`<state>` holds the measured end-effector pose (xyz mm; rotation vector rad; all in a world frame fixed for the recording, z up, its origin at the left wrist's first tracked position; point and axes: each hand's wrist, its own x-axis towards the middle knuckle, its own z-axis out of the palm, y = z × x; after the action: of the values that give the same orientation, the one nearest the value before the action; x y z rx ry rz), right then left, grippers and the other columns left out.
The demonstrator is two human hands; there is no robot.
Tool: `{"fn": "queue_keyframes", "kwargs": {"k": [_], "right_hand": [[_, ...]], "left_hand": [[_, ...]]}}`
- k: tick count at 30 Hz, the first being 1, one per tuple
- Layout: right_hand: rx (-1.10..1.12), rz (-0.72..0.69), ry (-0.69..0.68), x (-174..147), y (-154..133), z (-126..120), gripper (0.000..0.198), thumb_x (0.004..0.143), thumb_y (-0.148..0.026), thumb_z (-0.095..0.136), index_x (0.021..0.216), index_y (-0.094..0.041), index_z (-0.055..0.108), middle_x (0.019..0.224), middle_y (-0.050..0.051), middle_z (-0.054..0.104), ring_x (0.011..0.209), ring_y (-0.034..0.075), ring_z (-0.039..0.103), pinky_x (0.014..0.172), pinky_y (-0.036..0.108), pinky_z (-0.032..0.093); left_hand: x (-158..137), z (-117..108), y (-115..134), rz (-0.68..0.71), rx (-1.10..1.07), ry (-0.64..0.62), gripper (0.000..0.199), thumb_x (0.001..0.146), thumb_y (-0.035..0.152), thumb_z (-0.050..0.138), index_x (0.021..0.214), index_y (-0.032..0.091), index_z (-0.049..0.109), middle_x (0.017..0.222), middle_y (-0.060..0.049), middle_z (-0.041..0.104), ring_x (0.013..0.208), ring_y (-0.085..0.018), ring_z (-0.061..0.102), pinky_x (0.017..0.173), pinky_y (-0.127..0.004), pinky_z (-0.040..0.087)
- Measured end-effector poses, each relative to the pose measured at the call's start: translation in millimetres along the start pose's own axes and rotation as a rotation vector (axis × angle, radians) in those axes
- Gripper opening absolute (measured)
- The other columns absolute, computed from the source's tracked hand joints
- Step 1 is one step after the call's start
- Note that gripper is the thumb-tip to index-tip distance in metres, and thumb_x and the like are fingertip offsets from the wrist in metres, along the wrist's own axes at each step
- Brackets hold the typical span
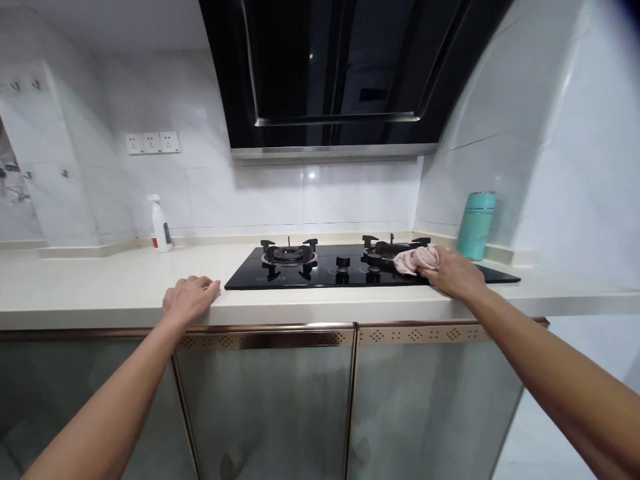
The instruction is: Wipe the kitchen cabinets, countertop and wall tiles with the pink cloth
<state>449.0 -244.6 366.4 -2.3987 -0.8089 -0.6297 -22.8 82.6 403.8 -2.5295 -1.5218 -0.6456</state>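
My right hand (457,275) is closed around a crumpled pale pink cloth (416,260). The cloth is over the right part of a black glass gas stove (327,279), in front of the right burner (385,249), and covers some of it. My left hand (191,298) holds nothing and rests on the front of the white countertop (115,283), left of the stove, fingers stretched out. The left burner (289,255) shows in full. Two black knobs, a left knob (343,264) and a right knob (374,263), stand between the burners.
A white spray bottle (160,225) stands at the back left of the counter. Behind my right hand is a turquoise flask (477,227) near the wall. A black range hood (330,73) overhangs the stove. Glass-fronted cabinets (265,400) lie below the counter edge.
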Motion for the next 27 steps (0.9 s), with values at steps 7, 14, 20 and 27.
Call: {"fn": "queue_keyframes", "kwargs": {"k": [7, 14, 20, 27], "right_hand": [[-0.111, -0.004, -0.190, 35, -31, 16, 0.052, 0.087, -0.046, 0.054, 0.131, -0.017, 0.054, 0.128, 0.025, 0.057, 0.113, 0.040, 0.060, 0.089, 0.049, 0.047], [0.065, -0.229, -0.265, 13, -45, -7, 0.041, 0.077, -0.041, 0.061, 0.115, -0.026, 0.059, 0.114, 0.006, 0.069, 0.100, 0.026, 0.064, 0.080, 0.032, 0.047], [0.344, -0.240, -0.454, -40, -27, -60, 0.031, 0.065, -0.030, 0.060, 0.095, -0.024, 0.057, 0.085, 0.001, 0.068, 0.078, 0.021, 0.062, 0.062, 0.026, 0.045], [0.610, -0.057, -0.312, -47, 10, -96, 0.038, 0.064, -0.033, 0.063, 0.102, -0.028, 0.062, 0.106, 0.004, 0.071, 0.101, 0.030, 0.065, 0.087, 0.041, 0.055]], "left_hand": [[2, -4, 4, -0.011, 0.003, -0.022, 0.057, 0.089, 0.056, 0.032, 0.118, 0.027, 0.072, 0.137, -0.014, 0.063, 0.125, -0.038, 0.056, 0.102, -0.054, 0.043], [4, -7, 3, -0.013, 0.023, -0.056, 0.057, 0.088, 0.056, 0.033, 0.121, 0.027, 0.070, 0.138, -0.013, 0.062, 0.125, -0.038, 0.055, 0.100, -0.054, 0.045], [5, -8, 0, -0.001, 0.032, -0.088, 0.058, 0.091, 0.055, 0.030, 0.125, 0.027, 0.067, 0.141, -0.012, 0.059, 0.128, -0.037, 0.053, 0.103, -0.051, 0.043], [4, -11, 2, 0.005, 0.028, -0.105, 0.056, 0.094, 0.054, 0.029, 0.126, 0.025, 0.065, 0.141, -0.012, 0.058, 0.127, -0.035, 0.051, 0.103, -0.051, 0.041]]}}
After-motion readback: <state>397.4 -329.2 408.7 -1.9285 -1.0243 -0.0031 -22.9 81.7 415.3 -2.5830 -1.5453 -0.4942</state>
